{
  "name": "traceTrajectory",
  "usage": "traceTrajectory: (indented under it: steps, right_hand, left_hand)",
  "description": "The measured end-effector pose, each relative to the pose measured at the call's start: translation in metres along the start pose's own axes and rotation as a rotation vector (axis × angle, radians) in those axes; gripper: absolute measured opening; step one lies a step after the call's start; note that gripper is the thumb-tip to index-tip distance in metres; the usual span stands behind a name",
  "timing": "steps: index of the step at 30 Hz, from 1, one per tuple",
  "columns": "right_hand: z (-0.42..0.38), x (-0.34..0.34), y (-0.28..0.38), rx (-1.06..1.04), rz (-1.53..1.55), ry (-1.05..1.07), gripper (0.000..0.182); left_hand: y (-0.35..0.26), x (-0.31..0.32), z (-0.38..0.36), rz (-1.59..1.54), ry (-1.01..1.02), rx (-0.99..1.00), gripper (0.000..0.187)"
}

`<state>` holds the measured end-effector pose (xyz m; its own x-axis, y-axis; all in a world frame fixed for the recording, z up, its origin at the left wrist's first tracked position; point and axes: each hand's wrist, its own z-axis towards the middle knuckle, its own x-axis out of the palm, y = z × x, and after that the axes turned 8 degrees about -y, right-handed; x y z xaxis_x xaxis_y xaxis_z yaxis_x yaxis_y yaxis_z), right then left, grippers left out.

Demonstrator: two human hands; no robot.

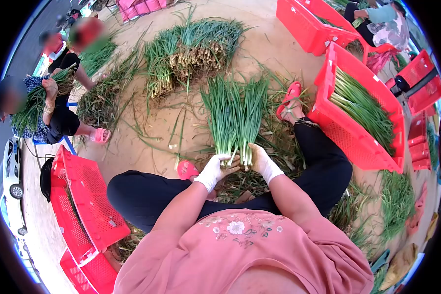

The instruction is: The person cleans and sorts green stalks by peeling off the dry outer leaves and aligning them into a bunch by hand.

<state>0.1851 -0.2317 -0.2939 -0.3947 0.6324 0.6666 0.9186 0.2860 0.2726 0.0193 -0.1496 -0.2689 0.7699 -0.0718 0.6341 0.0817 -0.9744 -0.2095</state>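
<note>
Two bunches of green onions (pixel 236 115) stand side by side in front of me, leaves pointing away and pale stem ends toward my body. My left hand (pixel 216 170), in a white glove with bare fingertips, is closed around the base of the left bunch. Around the base of the right bunch, my right hand (pixel 262 162) is closed in a matching glove. The two hands nearly meet at the stem ends. Beyond the bunches lies a big heap of untrimmed green onions (pixel 196 51) with brown roots.
A red crate (pixel 355 142) of green onions stands at my right, another red crate (pixel 311 29) behind it. Red crates (pixel 90 196) are stacked at my left. Leaf scraps (pixel 250 183) litter the ground between my legs. A co-worker (pixel 44 105) sits at left holding green onions.
</note>
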Motion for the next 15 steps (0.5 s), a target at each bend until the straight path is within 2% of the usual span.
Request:
traceTrajectory:
  steps: [2, 3, 5, 7, 8, 9, 11, 14, 15]
  right_hand:
    - [0.003, 0.002, -0.004, -0.014, -0.203, -0.055, 0.039]
    - [0.004, 0.007, -0.006, -0.018, -0.286, -0.094, 0.03]
    - [0.005, 0.013, -0.008, -0.112, -0.545, -0.327, 0.024]
    - [0.012, 0.006, -0.015, -0.108, -0.49, -0.311, 0.023]
    - [0.015, 0.002, -0.018, -0.042, -0.418, -0.259, 0.024]
    - [0.011, 0.003, -0.02, 0.022, -0.345, -0.208, 0.026]
    - [-0.01, 0.012, -0.018, 0.018, -0.401, -0.173, 0.029]
    - [0.009, -0.009, -0.018, -0.008, -0.431, -0.118, 0.03]
    - [0.009, -0.009, -0.014, -0.02, -0.528, -0.024, 0.031]
  left_hand:
    - [0.003, -0.005, 0.016, 0.065, -0.08, 0.018, 0.031]
    - [0.004, -0.002, 0.02, 0.121, -0.158, 0.037, 0.027]
    - [0.007, 0.001, 0.025, 0.158, -0.178, 0.1, 0.022]
    - [0.007, 0.007, 0.022, 0.228, -0.191, 0.143, 0.023]
    - [0.006, 0.008, 0.018, 0.273, -0.082, 0.084, 0.022]
    - [0.007, 0.011, 0.018, 0.259, -0.109, 0.072, 0.023]
    - [0.009, 0.012, 0.02, 0.168, -0.043, 0.025, 0.023]
    - [0.007, 0.016, 0.014, 0.132, -0.029, 0.031, 0.023]
    - [0.006, 0.011, 0.017, 0.143, -0.03, 0.029, 0.023]
